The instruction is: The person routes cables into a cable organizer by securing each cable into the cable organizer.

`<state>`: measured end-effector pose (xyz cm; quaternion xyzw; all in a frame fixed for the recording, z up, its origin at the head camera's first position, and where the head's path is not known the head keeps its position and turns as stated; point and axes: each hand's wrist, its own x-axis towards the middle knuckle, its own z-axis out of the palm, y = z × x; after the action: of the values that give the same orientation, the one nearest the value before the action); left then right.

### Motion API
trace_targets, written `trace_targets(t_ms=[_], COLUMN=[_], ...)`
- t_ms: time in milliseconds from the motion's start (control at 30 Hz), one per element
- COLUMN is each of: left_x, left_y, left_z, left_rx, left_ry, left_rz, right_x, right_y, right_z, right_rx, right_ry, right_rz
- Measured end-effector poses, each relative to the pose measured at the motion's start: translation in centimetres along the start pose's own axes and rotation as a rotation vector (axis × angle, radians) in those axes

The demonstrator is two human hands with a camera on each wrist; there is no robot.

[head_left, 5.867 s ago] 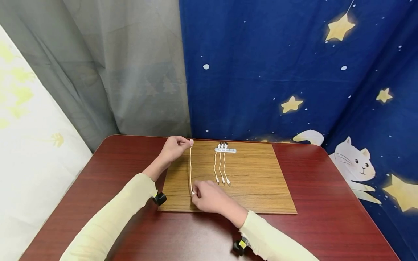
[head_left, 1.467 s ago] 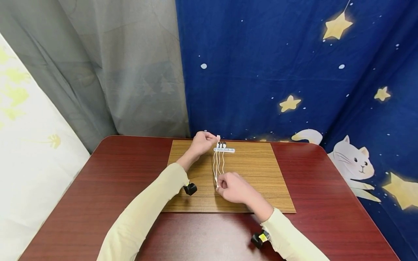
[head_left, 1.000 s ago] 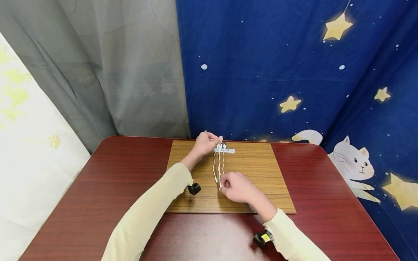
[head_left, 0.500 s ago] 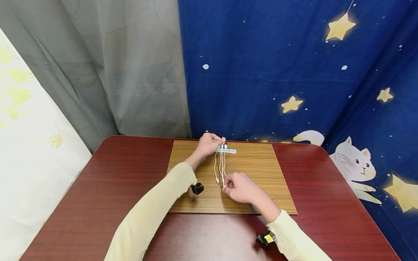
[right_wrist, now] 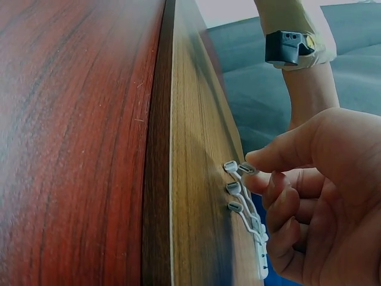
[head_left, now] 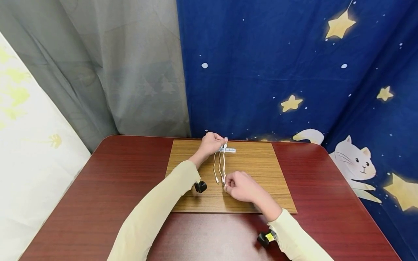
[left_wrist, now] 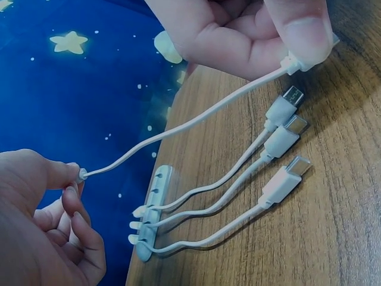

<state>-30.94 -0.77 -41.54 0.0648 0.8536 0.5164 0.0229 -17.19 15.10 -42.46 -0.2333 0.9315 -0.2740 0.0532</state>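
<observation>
My left hand (head_left: 210, 144) pinches one end of a short white charging cable (left_wrist: 208, 113) close over the cable clip strip (head_left: 231, 150). Nearer to me, my right hand (head_left: 243, 186) pinches the plug at the other end, so the cable spans between both hands with a slight bend. Three similar white cables (left_wrist: 229, 229) sit in slots of the strip, their metal-tipped plugs (left_wrist: 281, 186) pointing toward me. Free slots show at one end of the strip in the left wrist view. The held cable's far plug is mostly hidden by my left fingers.
A wood-grain board (head_left: 261, 181) lies on the dark red table (head_left: 124, 159), bearing the strip near its back edge. Grey and blue star-patterned curtains (head_left: 245, 90) hang right behind the table. Small black cameras (head_left: 200, 186) are strapped to both wrists.
Both hands have carried the held cable from the board's left side to over the strip. During the last second and a half they have shifted slightly further right, still holding it.
</observation>
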Motion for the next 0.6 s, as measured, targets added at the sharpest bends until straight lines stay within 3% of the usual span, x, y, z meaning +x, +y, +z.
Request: trace_targets(t_ms=[600], left_x=[0.64], left_y=[0.0], left_z=[0.93], left_rx=[0.087], left_ry=[0.04], left_rz=[-0.018], right_x=[0.17], right_y=[0.08], right_z=[-0.52], right_rx=[0.002], right_ry=[0.01], right_rz=[0.003])
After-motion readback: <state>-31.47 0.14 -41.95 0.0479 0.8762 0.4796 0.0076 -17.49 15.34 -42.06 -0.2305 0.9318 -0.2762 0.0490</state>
